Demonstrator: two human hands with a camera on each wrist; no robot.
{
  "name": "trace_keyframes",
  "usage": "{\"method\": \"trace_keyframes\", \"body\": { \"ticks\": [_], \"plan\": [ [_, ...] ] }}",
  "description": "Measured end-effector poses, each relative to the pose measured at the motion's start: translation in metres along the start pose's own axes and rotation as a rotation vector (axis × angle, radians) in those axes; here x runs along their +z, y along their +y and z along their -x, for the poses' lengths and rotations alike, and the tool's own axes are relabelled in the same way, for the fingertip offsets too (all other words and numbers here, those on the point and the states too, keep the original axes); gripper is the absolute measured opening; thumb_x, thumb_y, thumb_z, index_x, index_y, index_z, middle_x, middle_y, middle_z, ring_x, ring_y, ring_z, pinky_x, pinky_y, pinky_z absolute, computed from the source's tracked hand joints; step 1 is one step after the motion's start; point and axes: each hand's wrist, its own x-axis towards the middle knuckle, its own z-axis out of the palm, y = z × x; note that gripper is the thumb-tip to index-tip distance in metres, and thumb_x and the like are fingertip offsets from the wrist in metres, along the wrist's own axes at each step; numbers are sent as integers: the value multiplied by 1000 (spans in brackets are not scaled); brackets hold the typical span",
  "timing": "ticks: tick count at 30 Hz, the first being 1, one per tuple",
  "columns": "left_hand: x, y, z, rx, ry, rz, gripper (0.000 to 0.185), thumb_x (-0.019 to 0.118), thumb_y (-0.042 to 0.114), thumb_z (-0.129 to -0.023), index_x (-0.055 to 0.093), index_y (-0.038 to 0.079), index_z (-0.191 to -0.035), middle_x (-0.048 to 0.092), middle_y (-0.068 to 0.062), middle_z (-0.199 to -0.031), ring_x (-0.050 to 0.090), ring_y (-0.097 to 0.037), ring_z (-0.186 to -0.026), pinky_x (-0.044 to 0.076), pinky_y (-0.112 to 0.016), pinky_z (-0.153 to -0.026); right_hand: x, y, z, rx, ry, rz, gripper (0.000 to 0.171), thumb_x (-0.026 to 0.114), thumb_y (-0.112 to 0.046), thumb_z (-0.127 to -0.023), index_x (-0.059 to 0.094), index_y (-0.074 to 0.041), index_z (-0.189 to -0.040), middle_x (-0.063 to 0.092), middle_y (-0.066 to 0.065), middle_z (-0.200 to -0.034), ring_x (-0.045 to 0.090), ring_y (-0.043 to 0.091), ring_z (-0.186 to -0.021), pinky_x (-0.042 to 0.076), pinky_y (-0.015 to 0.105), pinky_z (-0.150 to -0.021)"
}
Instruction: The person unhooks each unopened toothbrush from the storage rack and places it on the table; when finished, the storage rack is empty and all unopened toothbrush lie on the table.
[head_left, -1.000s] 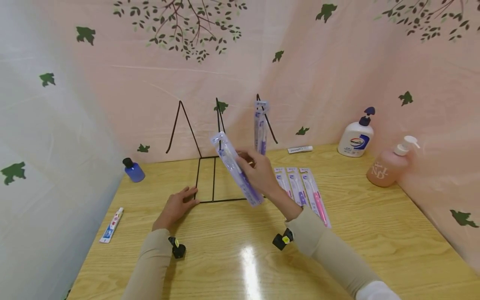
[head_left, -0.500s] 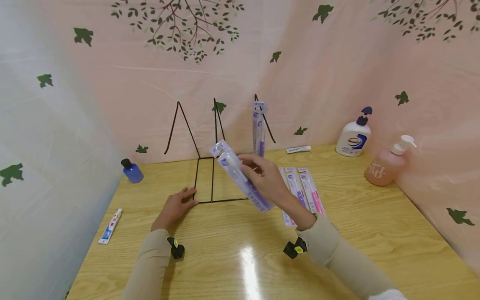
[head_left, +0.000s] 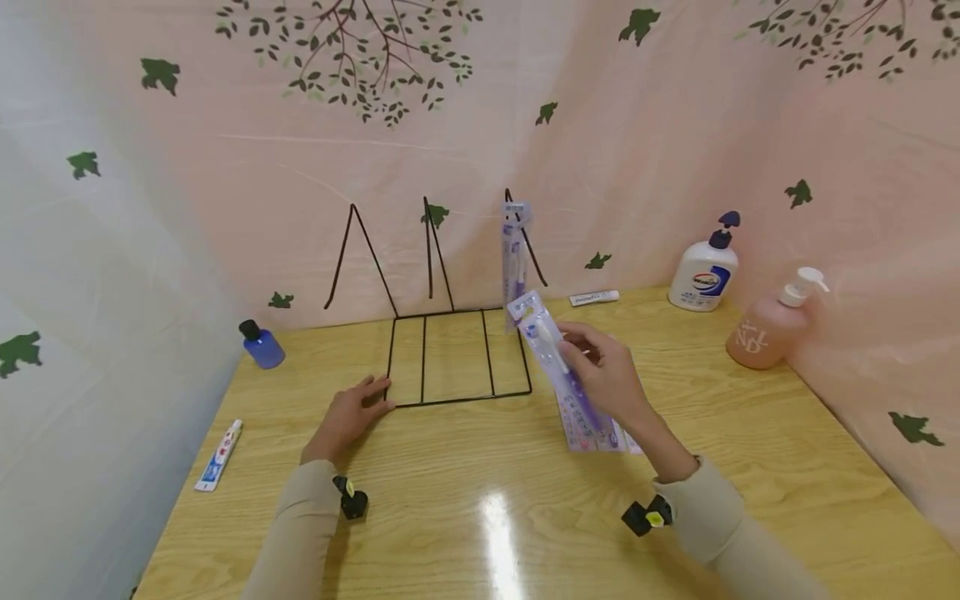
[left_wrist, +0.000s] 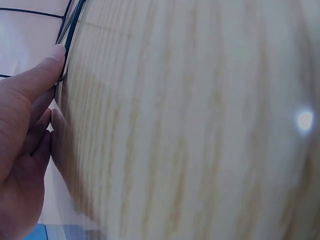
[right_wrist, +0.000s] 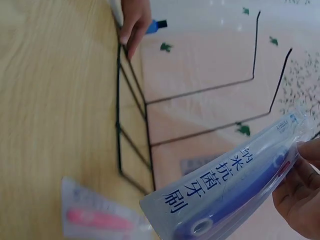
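Observation:
At the front left corner of a black wire rack [head_left: 457, 400], my left hand [head_left: 348, 421] holds the frame between thumb and fingers. My right hand [head_left: 607, 375] grips a purple toothbrush in a clear blister pack [head_left: 551, 354], tilted with its top toward the upper left. It is held just right of the rack and overlaps several packed toothbrushes [head_left: 588, 437] on the table in the head view. A pink toothbrush pack [right_wrist: 100, 217] shows below it in the right wrist view. On the rack's right hook hangs a purple toothbrush pack [head_left: 513, 250]; the middle and left hooks are bare.
Far left stand a small blue bottle [head_left: 264, 347] and a toothpaste tube [head_left: 220, 454] lying flat. A white tube [head_left: 594, 297] lies by the back cloth. To the right are a white pump bottle [head_left: 703, 275] and a pink pump bottle [head_left: 767, 333].
My right hand has moved right with the purple toothbrush pack, from in front of the middle hook to over the packs on the table. My left hand has stayed on the rack corner.

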Motion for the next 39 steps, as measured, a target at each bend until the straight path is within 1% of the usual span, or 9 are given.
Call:
{"method": "trace_keyframes", "body": {
  "ticks": [10,14,19,21,24,27,31,34,39],
  "plan": [
    [0,-1,1,-3,-2,11,54,63,29,-93,49,10,-141,33,-25,-150,32,-48,-136,29,-61,-108,-46,55,18,134,85,160,31,55,-23,-98,62,-7,-124,66,12,-96,57,3,-78,47,13,-64],
    [-2,2,2,-3,-4,13,54,63,28,-93,48,9,-141,32,-27,-150,32,-49,-135,29,-61,-108,-66,75,22,242,102,186,35,53,-27,-99,59,-7,-128,64,14,-100,54,1,-79,47,12,-63],
    [-3,3,3,2,-3,17,54,63,26,-93,48,8,-141,32,-27,-149,32,-49,-135,30,-61,-108,-87,99,22,381,66,189,42,49,-31,-100,54,-5,-134,61,18,-109,54,6,-80,50,17,-62],
    [-3,4,2,1,-3,18,54,63,27,-93,48,9,-141,33,-27,-149,32,-49,-135,29,-61,-108,-93,108,21,443,33,184,44,46,-31,-101,51,-5,-136,58,19,-113,55,10,-84,52,20,-65],
    [-3,3,2,-1,-2,21,54,64,27,-92,49,9,-141,33,-27,-149,32,-49,-135,29,-61,-108,-97,121,19,529,-13,167,46,43,-32,-102,47,-4,-138,56,20,-117,55,15,-87,53,24,-67],
    [-3,3,2,1,-1,14,54,64,27,-92,49,9,-141,33,-27,-149,32,-49,-135,29,-62,-108,-98,134,17,595,-61,150,47,41,-31,-103,44,-2,-140,54,21,-121,55,16,-89,52,24,-69],
    [-3,3,2,4,2,9,54,64,27,-92,49,8,-141,33,-27,-149,32,-49,-134,29,-61,-108,-94,148,12,606,-105,156,46,43,-26,-102,45,3,-138,55,25,-120,57,17,-89,51,23,-69],
    [-2,3,2,5,4,10,54,64,28,-92,49,9,-141,34,-26,-149,33,-48,-135,29,-61,-108,-90,154,8,603,-126,200,43,44,-21,-101,48,6,-135,57,27,-118,58,21,-91,48,22,-69],
    [-2,2,1,10,4,3,54,64,28,-92,49,9,-141,35,-26,-148,33,-48,-135,29,-61,-108,-85,158,4,637,-145,263,41,46,-20,-100,50,6,-133,56,25,-118,56,26,-95,45,23,-69]
  ]
}}
